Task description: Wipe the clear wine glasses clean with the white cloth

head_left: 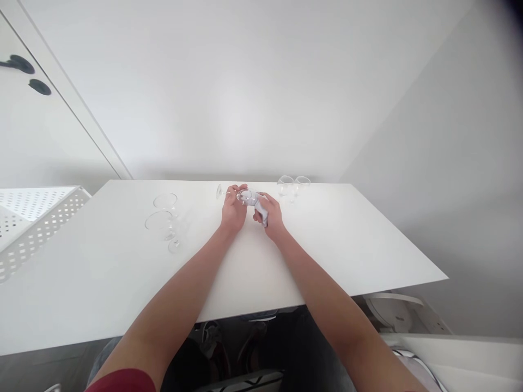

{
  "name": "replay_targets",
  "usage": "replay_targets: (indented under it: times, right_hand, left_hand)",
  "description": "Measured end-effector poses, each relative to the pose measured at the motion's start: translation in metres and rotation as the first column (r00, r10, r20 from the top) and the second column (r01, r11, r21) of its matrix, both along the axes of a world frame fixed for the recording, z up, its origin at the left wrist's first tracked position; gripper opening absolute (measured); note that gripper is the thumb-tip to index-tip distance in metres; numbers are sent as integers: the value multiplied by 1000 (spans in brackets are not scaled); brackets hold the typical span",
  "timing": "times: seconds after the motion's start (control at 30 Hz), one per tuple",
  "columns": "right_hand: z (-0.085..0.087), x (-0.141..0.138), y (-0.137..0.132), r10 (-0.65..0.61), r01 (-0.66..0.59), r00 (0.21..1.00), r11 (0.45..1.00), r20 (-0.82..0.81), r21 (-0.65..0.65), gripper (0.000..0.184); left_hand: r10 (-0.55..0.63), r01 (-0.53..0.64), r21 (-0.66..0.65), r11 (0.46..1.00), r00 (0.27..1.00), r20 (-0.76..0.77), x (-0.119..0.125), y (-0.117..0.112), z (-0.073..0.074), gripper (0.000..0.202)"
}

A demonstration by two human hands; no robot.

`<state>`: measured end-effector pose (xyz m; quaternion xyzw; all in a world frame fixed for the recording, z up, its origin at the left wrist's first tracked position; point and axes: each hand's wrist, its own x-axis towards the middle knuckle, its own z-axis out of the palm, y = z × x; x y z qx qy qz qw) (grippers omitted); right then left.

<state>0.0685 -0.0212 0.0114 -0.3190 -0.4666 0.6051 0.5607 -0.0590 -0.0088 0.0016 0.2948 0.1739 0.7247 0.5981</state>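
Above the far middle of the table, a clear wine glass (219, 192) lies sideways between my hands, its foot pointing left. My left hand (234, 209) is closed around it near the stem and the base of the bowl. With my right hand (272, 211) I grip a pale grey cloth (261, 212), which is pressed into the glass's bowl and hangs down below it. The fingertips inside the cloth are partly hidden. Two wine glasses stand on the left, a nearer one (159, 220) and a farther one (165, 201).
Two more glasses (285, 182) stand at the far right of the white table (327, 250), close to the wall. A white perforated metal piece (38, 228) is beyond its left edge. A door with a black handle (20, 64) is at upper left.
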Motion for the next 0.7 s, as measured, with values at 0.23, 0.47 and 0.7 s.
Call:
replay_targets:
  times: [0.23, 0.47, 0.7]
  right_hand:
    - [6, 13, 5, -136, 148, 988, 969, -72, 199, 34]
    - [7, 44, 21, 2, 55, 983, 953, -186, 297, 36]
    - [7, 52, 21, 165, -184, 982, 940, 89, 288, 35]
  left_hand:
    - [-239, 250, 72, 966, 961, -137, 8, -8, 6, 37]
    - [-523, 496, -165, 852, 817, -245, 2, 0, -5, 56]
    - [-726, 738, -214, 640, 491, -481, 0, -9, -6, 51]
